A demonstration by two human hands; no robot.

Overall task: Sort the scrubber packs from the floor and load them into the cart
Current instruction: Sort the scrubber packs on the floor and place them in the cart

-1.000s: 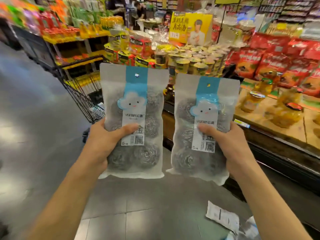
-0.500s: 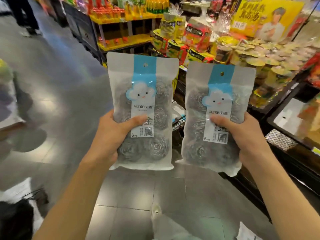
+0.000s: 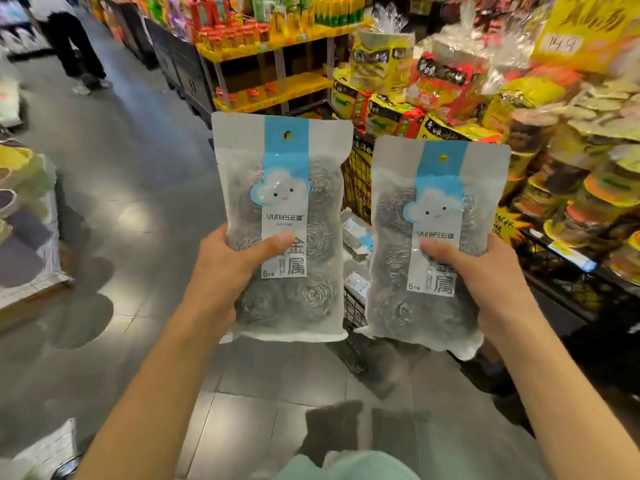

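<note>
Two scrubber packs are held upright: the left hand (image 3: 228,268) grips one scrubber pack (image 3: 282,230), the right hand (image 3: 485,282) grips the second pack (image 3: 433,251).

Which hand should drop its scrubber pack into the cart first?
Probably the right hand: its scrubber pack sits nearer the cart, whose wire side shows between both packs.
</note>
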